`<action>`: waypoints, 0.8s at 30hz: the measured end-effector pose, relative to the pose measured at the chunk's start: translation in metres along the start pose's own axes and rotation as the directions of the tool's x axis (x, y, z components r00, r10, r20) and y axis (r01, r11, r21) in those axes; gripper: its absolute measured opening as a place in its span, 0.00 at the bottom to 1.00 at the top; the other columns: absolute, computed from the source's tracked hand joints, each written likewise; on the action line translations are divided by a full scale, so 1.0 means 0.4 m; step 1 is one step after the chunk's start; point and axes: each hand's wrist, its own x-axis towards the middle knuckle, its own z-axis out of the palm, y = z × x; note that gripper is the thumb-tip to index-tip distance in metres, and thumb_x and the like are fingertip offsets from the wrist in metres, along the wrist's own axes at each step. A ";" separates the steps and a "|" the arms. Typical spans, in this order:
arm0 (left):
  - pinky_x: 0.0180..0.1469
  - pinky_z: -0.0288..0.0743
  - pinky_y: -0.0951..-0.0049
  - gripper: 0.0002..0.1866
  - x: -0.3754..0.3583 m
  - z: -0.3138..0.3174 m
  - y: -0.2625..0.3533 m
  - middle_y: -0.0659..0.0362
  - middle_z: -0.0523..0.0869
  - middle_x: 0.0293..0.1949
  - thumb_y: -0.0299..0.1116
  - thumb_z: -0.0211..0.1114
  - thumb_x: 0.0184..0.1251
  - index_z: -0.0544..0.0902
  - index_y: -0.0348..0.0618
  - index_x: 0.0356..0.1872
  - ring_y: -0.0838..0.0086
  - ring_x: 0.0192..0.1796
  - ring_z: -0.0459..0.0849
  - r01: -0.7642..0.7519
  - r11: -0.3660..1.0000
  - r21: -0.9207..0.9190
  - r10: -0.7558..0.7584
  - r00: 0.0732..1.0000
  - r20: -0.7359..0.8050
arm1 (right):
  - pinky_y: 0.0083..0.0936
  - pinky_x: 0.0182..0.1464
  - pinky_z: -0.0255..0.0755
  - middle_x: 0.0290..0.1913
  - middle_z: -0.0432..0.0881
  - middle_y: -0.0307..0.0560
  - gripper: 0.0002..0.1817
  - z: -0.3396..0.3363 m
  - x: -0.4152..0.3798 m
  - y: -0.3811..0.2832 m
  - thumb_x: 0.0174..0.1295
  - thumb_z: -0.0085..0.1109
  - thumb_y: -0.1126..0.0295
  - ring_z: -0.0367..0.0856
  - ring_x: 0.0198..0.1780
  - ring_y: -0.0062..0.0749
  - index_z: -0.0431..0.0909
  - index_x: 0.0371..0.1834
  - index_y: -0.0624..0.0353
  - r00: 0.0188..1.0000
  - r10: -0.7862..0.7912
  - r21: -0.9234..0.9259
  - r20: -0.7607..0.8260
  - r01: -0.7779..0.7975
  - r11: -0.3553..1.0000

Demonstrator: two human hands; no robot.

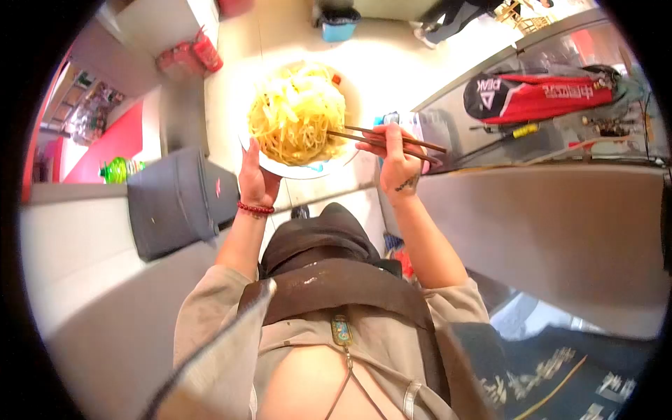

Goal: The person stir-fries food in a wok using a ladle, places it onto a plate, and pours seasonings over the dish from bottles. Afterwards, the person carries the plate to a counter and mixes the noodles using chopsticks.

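A white plate [299,170] heaped with yellow shredded food [297,112] is held out in front of my body. My left hand [257,183] supports the plate's near left edge, thumb on the rim and the other fingers underneath; a red bead bracelet is on that wrist. To the right, my right hand [397,159] is closed around a pair of brown chopsticks [427,144]. Their tips touch the right side of the food heap. A small red piece lies at the heap's upper right.
A dark grey box [171,203] stands at the left, with a green bottle [120,170] behind it. Fire extinguishers [206,52] and a blue bin [339,26] are farther off. A red and black bag [539,98] lies on the right counter. Another person's legs [448,21] show at the top.
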 end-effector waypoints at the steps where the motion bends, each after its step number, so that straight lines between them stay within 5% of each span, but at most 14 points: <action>1: 0.64 0.67 0.57 0.27 0.035 -0.001 -0.018 0.56 0.69 0.64 0.44 0.52 0.73 0.59 0.44 0.68 0.62 0.65 0.70 0.012 1.000 0.000 -0.012 1.000 0.007 | 0.29 0.32 0.84 0.29 0.81 0.57 0.15 -0.008 0.024 -0.025 0.69 0.48 0.70 0.84 0.26 0.39 0.77 0.33 0.73 0.998 0.028 0.013 -0.054 -0.027 1.000; 7: 0.64 0.66 0.54 0.27 0.421 0.024 0.021 0.56 0.69 0.64 0.42 0.53 0.72 0.59 0.46 0.68 0.60 0.64 0.70 0.051 0.999 -0.011 -0.051 0.998 -0.044 | 0.31 0.35 0.84 0.32 0.82 0.56 0.15 0.103 0.411 -0.072 0.71 0.46 0.68 0.84 0.29 0.40 0.75 0.35 0.72 0.994 -0.076 -0.068 0.075 0.081 0.994; 12: 0.65 0.65 0.53 0.27 0.771 0.029 -0.032 0.56 0.68 0.65 0.40 0.53 0.73 0.59 0.48 0.69 0.60 0.66 0.68 0.072 0.996 -0.059 -0.071 0.997 0.018 | 0.24 0.33 0.81 0.32 0.82 0.48 0.14 0.161 0.805 0.030 0.71 0.46 0.67 0.84 0.29 0.31 0.77 0.36 0.67 0.964 -0.125 -0.141 0.233 0.161 0.977; 13: 0.68 0.61 0.55 0.28 0.825 0.060 -0.032 0.56 0.68 0.66 0.47 0.48 0.74 0.59 0.45 0.69 0.60 0.67 0.66 0.069 0.997 0.046 -0.070 0.997 0.023 | 0.23 0.33 0.81 0.32 0.82 0.46 0.13 0.186 0.870 0.066 0.71 0.47 0.69 0.84 0.29 0.30 0.77 0.36 0.66 0.950 -0.164 -0.121 0.266 0.201 0.972; 19: 0.66 0.64 0.56 0.28 1.242 0.185 -0.008 0.56 0.69 0.65 0.48 0.49 0.73 0.59 0.47 0.69 0.60 0.65 0.69 0.091 0.996 0.019 -0.089 0.993 -0.081 | 0.18 0.25 0.77 0.27 0.82 0.44 0.10 0.294 1.393 0.088 0.66 0.53 0.73 0.81 0.25 0.24 0.79 0.31 0.69 0.919 0.029 -0.295 0.393 0.097 0.951; 24: 0.63 0.69 0.56 0.25 1.562 0.245 -0.009 0.56 0.70 0.64 0.42 0.50 0.73 0.60 0.48 0.68 0.60 0.63 0.71 0.071 0.997 -0.038 -0.070 0.997 0.032 | 0.19 0.24 0.78 0.26 0.82 0.44 0.11 0.363 1.672 0.020 0.66 0.52 0.73 0.82 0.24 0.24 0.79 0.31 0.69 0.917 -0.057 -0.360 0.396 0.212 0.909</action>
